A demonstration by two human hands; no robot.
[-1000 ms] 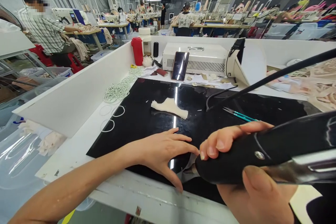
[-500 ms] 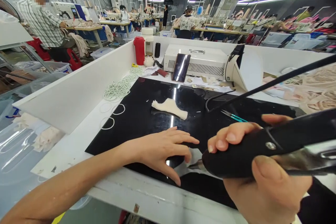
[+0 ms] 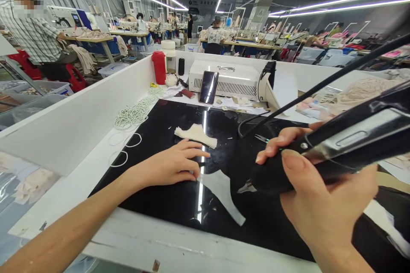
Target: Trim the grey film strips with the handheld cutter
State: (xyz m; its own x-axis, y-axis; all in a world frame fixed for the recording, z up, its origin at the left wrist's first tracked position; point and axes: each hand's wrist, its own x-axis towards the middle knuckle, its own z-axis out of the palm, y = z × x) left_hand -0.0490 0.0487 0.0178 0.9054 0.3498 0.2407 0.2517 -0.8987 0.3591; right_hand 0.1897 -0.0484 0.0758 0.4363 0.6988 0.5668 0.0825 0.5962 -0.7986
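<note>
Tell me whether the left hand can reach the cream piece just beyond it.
Probably yes: the left hand is close beside the cream piece on the black surface, and nothing visible stands between them.

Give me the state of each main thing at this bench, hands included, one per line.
Left hand: palm down, fingers bent, at the white piece's left end
Right hand: closed around the black tool
Black tool: held, tip apart from the white piece
White piece: lying on the black mat
Cream piece: lying on the mat
Tweezers: on the mat, partly hidden
Phone: propped up, leaning back
Red container: upright
Pale green rings: heaped
</note>
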